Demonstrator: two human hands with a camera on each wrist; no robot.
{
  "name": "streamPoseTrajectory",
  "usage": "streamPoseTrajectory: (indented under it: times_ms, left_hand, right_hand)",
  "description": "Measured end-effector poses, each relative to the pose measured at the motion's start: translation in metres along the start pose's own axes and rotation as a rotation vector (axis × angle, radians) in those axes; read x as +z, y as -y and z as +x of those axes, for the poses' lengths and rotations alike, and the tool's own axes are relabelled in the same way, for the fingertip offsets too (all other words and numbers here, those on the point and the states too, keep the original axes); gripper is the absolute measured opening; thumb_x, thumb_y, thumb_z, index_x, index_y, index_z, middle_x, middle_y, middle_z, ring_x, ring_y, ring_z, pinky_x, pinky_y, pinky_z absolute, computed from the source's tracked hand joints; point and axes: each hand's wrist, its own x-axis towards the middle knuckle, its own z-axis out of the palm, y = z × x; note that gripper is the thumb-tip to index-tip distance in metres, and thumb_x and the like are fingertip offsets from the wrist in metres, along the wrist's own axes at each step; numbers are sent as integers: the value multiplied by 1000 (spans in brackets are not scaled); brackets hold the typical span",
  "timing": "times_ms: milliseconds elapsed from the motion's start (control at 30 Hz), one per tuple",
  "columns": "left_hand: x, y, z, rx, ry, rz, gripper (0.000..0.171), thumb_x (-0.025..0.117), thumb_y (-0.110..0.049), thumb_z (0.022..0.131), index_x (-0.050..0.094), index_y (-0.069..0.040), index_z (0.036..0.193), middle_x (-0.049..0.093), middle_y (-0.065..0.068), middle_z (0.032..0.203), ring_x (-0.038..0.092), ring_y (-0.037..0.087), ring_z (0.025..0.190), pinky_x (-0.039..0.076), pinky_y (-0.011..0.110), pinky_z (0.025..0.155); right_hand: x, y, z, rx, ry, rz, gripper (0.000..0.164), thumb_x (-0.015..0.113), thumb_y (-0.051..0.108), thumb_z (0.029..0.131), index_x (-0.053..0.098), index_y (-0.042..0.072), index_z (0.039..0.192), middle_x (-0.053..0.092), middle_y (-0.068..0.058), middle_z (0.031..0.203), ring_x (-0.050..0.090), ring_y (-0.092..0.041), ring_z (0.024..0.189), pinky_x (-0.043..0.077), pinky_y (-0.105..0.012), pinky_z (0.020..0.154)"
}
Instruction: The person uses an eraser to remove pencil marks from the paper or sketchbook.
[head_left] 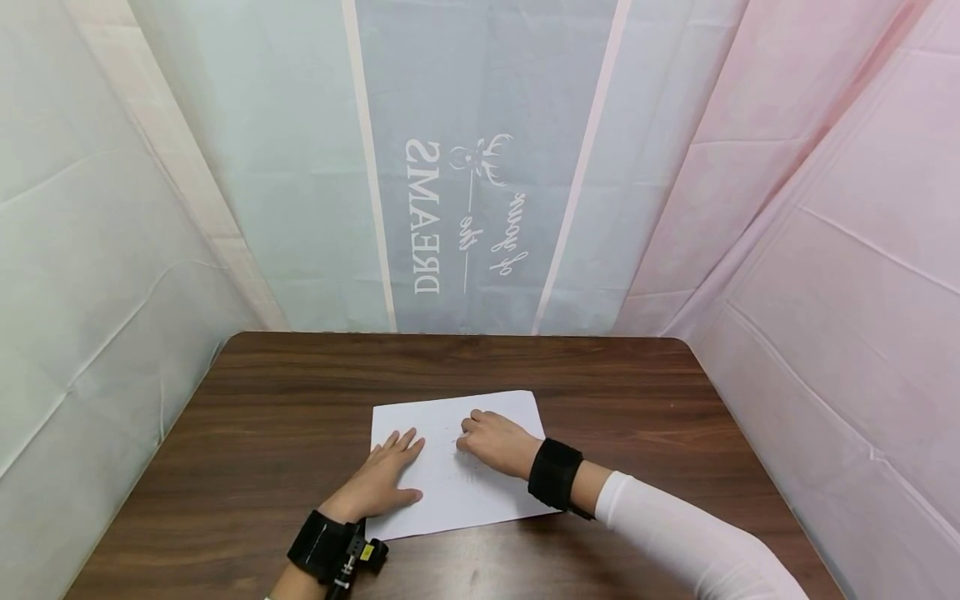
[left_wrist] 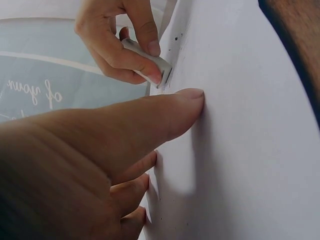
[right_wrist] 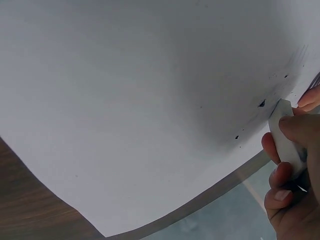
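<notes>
A white sheet of paper (head_left: 487, 500) lies on the brown wooden table. My left hand (head_left: 378, 483) rests on its left part, fingers spread and thumb apart. Over the middle of the sheet, my right hand (head_left: 498, 442) pinches a pale block-shaped eraser (right_wrist: 286, 147) between thumb and fingers. In the left wrist view, the end of the eraser (left_wrist: 163, 65) is right at the paper's surface. Dark crumbs (right_wrist: 262, 103) lie beside it, with faint grey smudges and strokes around them. From the head view the eraser is mostly hidden under the right hand.
The wooden table (head_left: 300, 400) extends around the sheet on all sides. Behind it hangs a pale blue curtain (head_left: 480, 83) with printed lettering, and light cloth hangs along both sides. Black straps with small devices circle the wrists.
</notes>
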Motion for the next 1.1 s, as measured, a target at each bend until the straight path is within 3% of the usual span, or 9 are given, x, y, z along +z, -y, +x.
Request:
streamPoseTrajectory:
  times_ms: [467, 1100]
  left_hand:
    - [-2, 0, -1, 4, -2, 1, 76, 83, -21, 83, 49, -3, 149, 33, 19, 164, 21, 46, 154, 17, 66, 124]
    - [0, -2, -2, 7, -2, 4, 76, 83, -20, 83, 49, -2, 148, 34, 19, 164, 22, 46, 154, 17, 67, 124]
  right_hand:
    - [-5, -3, -6, 14, 35, 12, 14, 70, 17, 94, 76, 26, 103, 72, 6, 102, 61, -11, 92, 55, -23, 83]
    - [-3, -8, -21, 31, 11, 45, 12, 72, 25, 92, 76, 25, 103, 71, 5, 99, 59, -12, 89, 54, -23, 80]
